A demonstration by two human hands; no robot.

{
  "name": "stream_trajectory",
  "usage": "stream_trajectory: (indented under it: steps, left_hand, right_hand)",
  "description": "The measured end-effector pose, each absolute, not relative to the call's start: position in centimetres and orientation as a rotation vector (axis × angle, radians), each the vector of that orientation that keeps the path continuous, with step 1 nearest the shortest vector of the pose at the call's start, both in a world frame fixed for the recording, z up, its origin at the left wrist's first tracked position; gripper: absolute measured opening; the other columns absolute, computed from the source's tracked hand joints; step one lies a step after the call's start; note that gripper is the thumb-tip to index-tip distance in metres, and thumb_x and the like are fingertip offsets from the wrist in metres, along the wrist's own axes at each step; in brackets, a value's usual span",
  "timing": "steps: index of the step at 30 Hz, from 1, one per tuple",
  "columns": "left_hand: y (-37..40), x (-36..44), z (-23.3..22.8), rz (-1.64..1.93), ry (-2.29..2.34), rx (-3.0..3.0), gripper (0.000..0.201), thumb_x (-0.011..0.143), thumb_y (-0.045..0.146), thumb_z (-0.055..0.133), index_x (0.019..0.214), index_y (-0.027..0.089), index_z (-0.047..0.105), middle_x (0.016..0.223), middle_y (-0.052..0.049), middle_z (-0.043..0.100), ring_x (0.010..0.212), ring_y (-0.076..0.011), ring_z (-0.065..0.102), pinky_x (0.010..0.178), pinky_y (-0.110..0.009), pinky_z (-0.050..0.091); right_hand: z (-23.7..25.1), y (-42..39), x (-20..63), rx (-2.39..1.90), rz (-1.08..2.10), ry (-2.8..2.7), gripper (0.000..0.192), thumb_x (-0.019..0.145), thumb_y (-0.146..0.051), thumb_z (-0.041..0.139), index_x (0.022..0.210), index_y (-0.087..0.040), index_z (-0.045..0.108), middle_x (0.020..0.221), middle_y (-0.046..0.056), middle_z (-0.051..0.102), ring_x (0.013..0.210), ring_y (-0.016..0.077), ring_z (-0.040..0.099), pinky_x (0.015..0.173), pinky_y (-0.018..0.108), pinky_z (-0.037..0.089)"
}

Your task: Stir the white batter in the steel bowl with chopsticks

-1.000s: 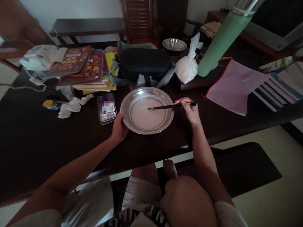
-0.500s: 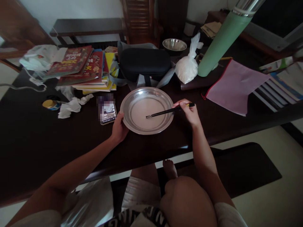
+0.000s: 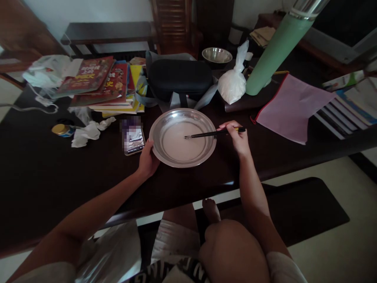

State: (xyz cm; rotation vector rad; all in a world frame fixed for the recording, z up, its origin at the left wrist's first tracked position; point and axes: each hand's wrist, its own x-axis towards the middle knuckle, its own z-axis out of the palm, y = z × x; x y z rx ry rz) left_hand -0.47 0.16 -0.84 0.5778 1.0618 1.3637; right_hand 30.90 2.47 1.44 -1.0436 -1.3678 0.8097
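A round metal basin (image 3: 203, 156) with a pale, cloudy liquid (image 3: 179, 147) in it stands on the dark table in front of me. My left hand (image 3: 148, 160) grips the basin's left rim, thumb on the edge and the other fingers hidden beneath. Black chopsticks (image 3: 206, 134) are held in my right hand (image 3: 238, 137), just off the basin's right side. Their silvery tips reach into the liquid near the middle of the basin. Beside my left hand lies a phone (image 3: 136, 141) with its screen lit.
Behind the basin sits a black case (image 3: 180, 78), with a knotted bag of white powder (image 3: 232, 86) and a tall green bottle (image 3: 277, 55) to its right. Books (image 3: 97, 80) and crumpled tissue (image 3: 86, 135) lie left. A pink pouch (image 3: 294, 108) lies right.
My right hand has shifted slightly right and down, and the chopstick tips have moved up and a little right in the liquid. My left hand keeps its place on the rim.
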Motion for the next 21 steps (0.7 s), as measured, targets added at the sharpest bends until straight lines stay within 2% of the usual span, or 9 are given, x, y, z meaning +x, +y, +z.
stream_trajectory:
  steps: [3,7,10,14,19,21]
  left_hand:
    - [0.13,-0.46,-0.80,1.356,1.057,0.583,0.030,0.073,0.044,0.076,0.092,0.023,0.067,0.107,-0.005,0.078,0.127,-0.0368,0.063,0.103,-0.048,0.057]
    - [0.12,-0.40,-0.72,1.352,1.057,0.575,0.029,0.073,0.042,0.076,0.092,0.023,0.067,0.109,-0.005,0.078,0.127,-0.0369,0.063,0.104,-0.048,0.057]
    - [0.12,-0.40,-0.70,1.361,1.062,0.577,0.029,0.073,0.042,0.076,0.093,0.023,0.067,0.106,-0.005,0.078,0.127,-0.0361,0.064,0.104,-0.047,0.057]
    - [0.10,-0.45,-0.71,1.354,1.057,0.585,0.028,0.074,0.042,0.075,0.094,0.023,0.068,0.107,-0.006,0.078,0.126,-0.0358,0.064,0.103,-0.047,0.057]
    - [0.15,-0.54,-0.92,1.359,1.053,0.571,0.023,0.077,0.040,0.075,0.090,0.023,0.069,0.106,-0.004,0.078,0.124,-0.0361,0.065,0.102,-0.047,0.057]
    - [0.18,-0.58,-1.03,1.365,1.046,0.570,0.024,0.077,0.040,0.075,0.093,0.023,0.069,0.105,-0.004,0.078,0.124,-0.0354,0.065,0.102,-0.047,0.057]
  right_hand:
    - [1.43,2.41,30.95,-1.006,0.848,-1.342,0.033,0.093,-0.057,0.066,0.083,-0.028,0.077,0.075,-0.002,0.076,0.073,0.0154,0.075,0.074,0.032,0.060]
    - [1.65,2.36,30.88,-1.046,0.871,-1.525,0.037,0.091,-0.060,0.066,0.081,-0.027,0.078,0.082,0.001,0.078,0.084,0.0181,0.075,0.078,0.034,0.060]
    - [1.66,2.40,30.93,-1.069,0.790,-1.414,0.038,0.090,-0.063,0.066,0.081,-0.027,0.076,0.082,0.000,0.077,0.084,0.0192,0.076,0.083,0.037,0.061]
    - [1.41,2.36,30.93,-1.051,0.833,-1.326,0.040,0.090,-0.064,0.065,0.081,-0.026,0.075,0.073,-0.001,0.074,0.071,0.0174,0.075,0.074,0.035,0.061]
    - [1.36,2.51,30.82,-1.057,0.849,-1.448,0.039,0.090,-0.063,0.067,0.084,-0.026,0.077,0.081,0.001,0.078,0.081,0.0179,0.076,0.069,0.031,0.057]
    - [1.30,2.62,30.87,-1.033,0.803,-1.349,0.038,0.090,-0.062,0.067,0.083,-0.026,0.076,0.079,-0.001,0.077,0.078,0.0169,0.075,0.071,0.031,0.058]
